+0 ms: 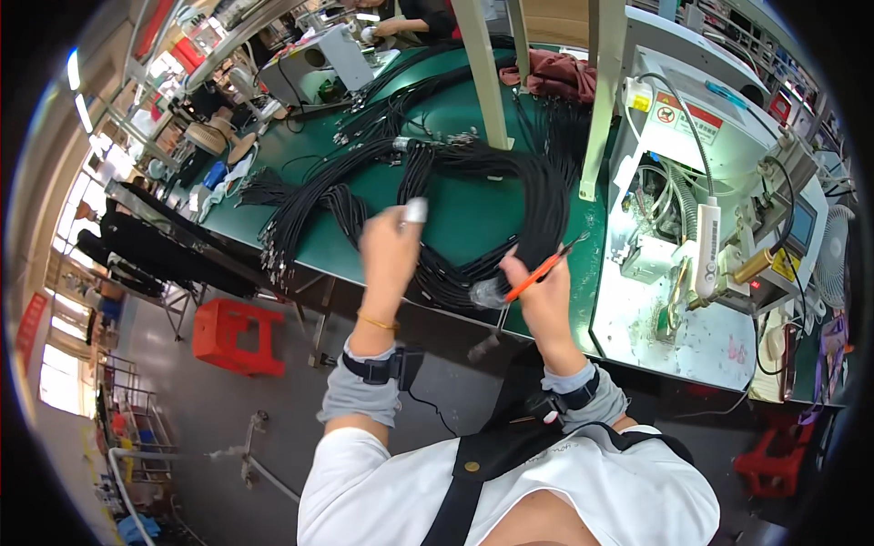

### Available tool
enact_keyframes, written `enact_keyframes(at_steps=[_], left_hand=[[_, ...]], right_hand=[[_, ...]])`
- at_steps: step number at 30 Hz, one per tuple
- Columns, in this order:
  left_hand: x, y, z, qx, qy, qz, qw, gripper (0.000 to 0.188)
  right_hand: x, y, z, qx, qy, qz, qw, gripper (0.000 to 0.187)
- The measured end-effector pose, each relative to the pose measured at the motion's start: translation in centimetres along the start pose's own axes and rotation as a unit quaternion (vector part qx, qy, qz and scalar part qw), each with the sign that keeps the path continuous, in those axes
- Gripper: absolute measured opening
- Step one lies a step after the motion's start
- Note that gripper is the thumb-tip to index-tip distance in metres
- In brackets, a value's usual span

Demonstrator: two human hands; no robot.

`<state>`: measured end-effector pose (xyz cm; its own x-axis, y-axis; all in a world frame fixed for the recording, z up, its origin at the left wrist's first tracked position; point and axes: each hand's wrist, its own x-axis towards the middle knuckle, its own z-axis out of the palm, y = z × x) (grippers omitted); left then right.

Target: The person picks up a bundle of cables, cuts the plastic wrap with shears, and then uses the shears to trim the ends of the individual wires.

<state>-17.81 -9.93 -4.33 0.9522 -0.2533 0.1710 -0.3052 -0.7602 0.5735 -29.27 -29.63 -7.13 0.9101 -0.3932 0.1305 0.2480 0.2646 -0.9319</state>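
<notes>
Thick bundles of black cables (544, 196) form a large ring on the green table (473, 214). My left hand (391, 250) is above the near left part of the ring, fingers curled, a white cover on one fingertip. What those fingers hold, if anything, is hidden. Closed around an orange-handled hand tool (535, 278), my right hand (549, 305) is at the ring's near right side. The tool's dark, narrow tip points away to the right; its exact kind is unclear. A clear plastic clump (489, 293) lies beside the right hand at the table's front edge.
At right stands a machine (678, 136) with a white worktop (669, 350) and hanging hoses. Pale metal posts (484, 82) rise from the table. A red stool (238, 337) stands on the floor at left. Across the table, another person's hand (393, 27) is near a grey machine.
</notes>
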Motion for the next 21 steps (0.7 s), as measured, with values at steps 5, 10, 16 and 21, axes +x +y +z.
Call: enact_keyframes(at_steps=[5,10,16,21], left_hand=[[2.6,9.4,1.9,-0.768,-0.370,-0.100,0.513,0.083],[9.1,11.7,1.0,-0.851,-0.228,-0.099,0.463,0.063],[17.2,10.4,-1.7,-0.844,-0.145,-0.060,0.513,0.038],[14.7,19.5,-2.4,-0.654,0.164,0.201,0.710,0.045]], right_hand=[[-3.3,-2.2,2.7,-0.143,-0.145,-0.083,0.976,0.025],[-4.1,-0.8,1.9,-0.273,-0.171,-0.210,0.923,0.026],[-7.2,0.8,0.6,-0.128,-0.163,-0.182,0.961,0.019],[-6.2,2.0,-2.7,-0.118,-0.075,-0.032,0.990,0.014]])
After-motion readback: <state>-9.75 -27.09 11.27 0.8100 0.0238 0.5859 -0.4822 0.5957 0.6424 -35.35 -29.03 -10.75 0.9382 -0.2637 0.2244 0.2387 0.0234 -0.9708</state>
